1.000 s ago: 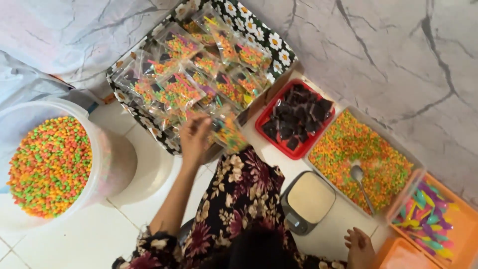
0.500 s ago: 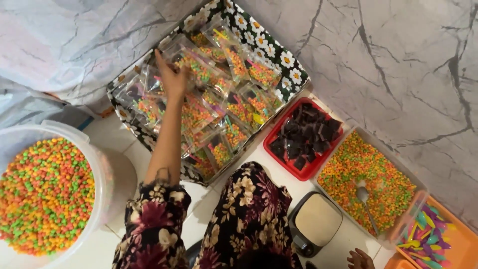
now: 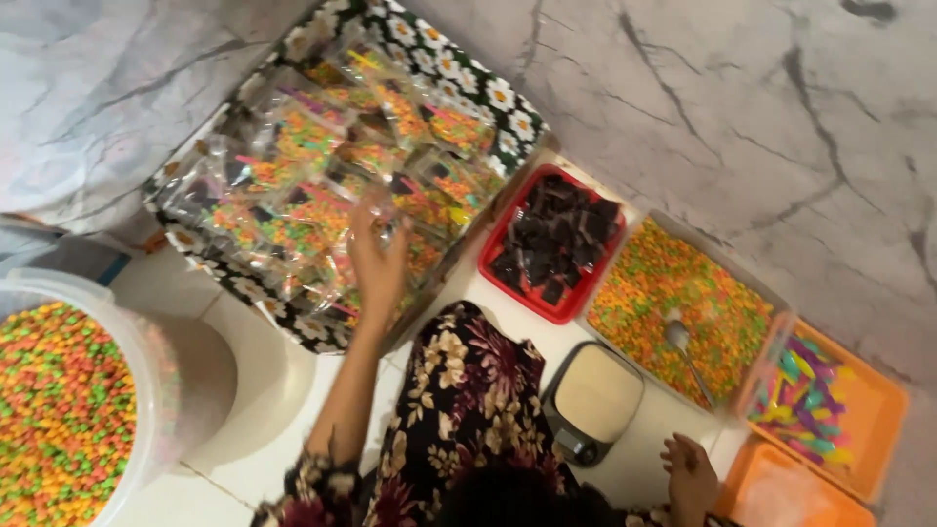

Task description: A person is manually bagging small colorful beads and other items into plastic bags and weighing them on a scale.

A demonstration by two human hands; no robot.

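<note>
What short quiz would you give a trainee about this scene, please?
1. True or false: the left hand reaches over the floral tray of clear snack packets.
2. What lies in the red tray? A) dark pieces B) green straws C) white powder
3. Which device sits nearest the right hand?

Key
1. True.
2. A: dark pieces fill it.
3. The small scale, just beside that hand on the floor.
</note>
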